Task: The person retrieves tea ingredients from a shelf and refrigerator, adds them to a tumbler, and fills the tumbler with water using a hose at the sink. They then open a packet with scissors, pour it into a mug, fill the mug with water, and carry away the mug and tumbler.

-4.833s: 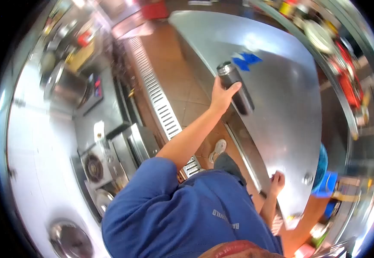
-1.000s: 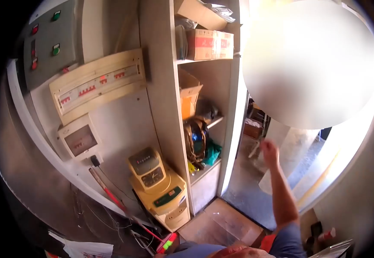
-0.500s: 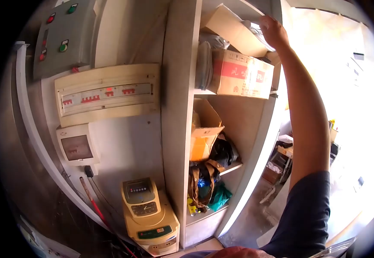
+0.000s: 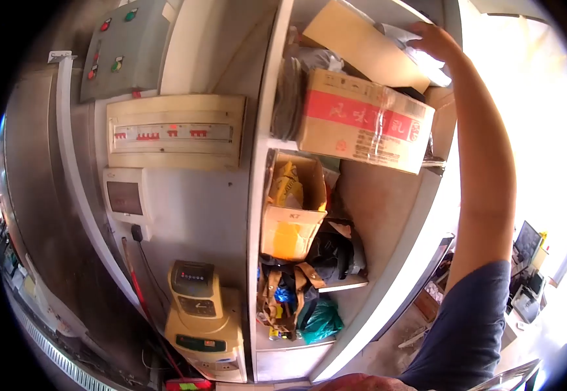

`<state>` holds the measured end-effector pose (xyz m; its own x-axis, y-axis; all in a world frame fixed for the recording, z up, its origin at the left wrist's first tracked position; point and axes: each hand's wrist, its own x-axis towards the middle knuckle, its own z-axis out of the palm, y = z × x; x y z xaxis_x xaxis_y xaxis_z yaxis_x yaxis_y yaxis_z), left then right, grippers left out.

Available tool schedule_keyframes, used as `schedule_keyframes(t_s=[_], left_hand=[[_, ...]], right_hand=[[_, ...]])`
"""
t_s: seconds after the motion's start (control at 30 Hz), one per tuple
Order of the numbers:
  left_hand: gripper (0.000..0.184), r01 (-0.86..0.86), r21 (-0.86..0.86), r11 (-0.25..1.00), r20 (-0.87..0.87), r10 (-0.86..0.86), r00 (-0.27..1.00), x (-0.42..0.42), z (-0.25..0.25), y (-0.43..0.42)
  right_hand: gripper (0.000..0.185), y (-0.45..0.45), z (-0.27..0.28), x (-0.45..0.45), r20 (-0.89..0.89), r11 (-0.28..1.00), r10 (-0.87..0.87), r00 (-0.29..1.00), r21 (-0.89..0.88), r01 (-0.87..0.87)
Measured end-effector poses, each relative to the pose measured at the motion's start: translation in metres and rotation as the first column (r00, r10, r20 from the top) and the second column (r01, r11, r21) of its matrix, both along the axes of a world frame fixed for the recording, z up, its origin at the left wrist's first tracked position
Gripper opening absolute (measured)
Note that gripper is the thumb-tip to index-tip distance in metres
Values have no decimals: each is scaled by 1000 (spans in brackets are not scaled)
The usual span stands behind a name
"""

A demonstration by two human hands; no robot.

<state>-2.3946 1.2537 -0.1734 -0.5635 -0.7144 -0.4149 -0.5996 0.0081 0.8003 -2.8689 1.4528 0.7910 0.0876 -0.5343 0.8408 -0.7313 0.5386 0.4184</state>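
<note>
My right hand [image 4: 434,42] is raised to the top shelf, fingers pointing left and seemingly apart. It lies at the upper edge of some clear and grey plastic packaging [image 4: 397,34] in an open, tilted cardboard box [image 4: 361,49]. Whether the fingertips touch the plastic is hard to make out. Below that box sits a carton with a red band [image 4: 368,120], near the shelf's front. My left hand is out of view.
Lower shelves hold an open box with a yellow packet [image 4: 293,231], dark bags [image 4: 329,254] and a green plastic bag [image 4: 322,322]. Left of the shelving are a breaker panel [image 4: 176,132], a grey control box [image 4: 123,49] and a yellow machine [image 4: 208,322]. A bright doorway is at the right.
The view has moved from the steel table and dark bottle to this shelving. My right hand has risen from the doorway to the top shelf, and the shelves now appear closer.
</note>
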Motion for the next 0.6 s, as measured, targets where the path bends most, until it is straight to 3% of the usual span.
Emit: schedule_keyframes(t_s=[0.07,0.2,0.23,0.3,0.33,0.37,0.5,0.53,0.57,0.6], left_hand=[[21,-65,4,998,10,65,998,3,-8,22],[20,-187,4,982,20,187,982,12,-22,68],[20,-214,3,977,14,214,977,14,-24,80],[20,-260,-13,965,-3,260,966,17,-29,99],[20,-278,-30,960,-19,278,961,18,-32,107],[20,-293,-53,955,-48,290,956,17,-32,113],[19,-359,-297,885,-304,269,914,-4,-11,98],[19,-373,-368,852,-369,235,899,-13,4,89],[16,-412,-428,805,-415,230,880,-28,48,91],[13,-449,-481,753,-460,220,860,-46,102,88]], right_hand=[[56,17,-3,-19,166,997,23,986,-71,-11],[58,30,0,-20,347,1000,-9,938,-2,10],[60,35,1,-22,136,970,-146,980,217,114],[62,41,-9,-14,-102,885,-223,969,397,245],[65,43,-19,-8,300,972,-123,946,229,54],[68,45,-27,-2,631,998,57,773,-10,-65],[65,56,-37,-10,465,980,109,879,100,-174],[61,56,-34,-27,318,974,151,936,112,-195],[58,57,-33,-39,165,970,188,968,127,-209],[58,63,-35,-34,170,971,179,969,128,-202]])
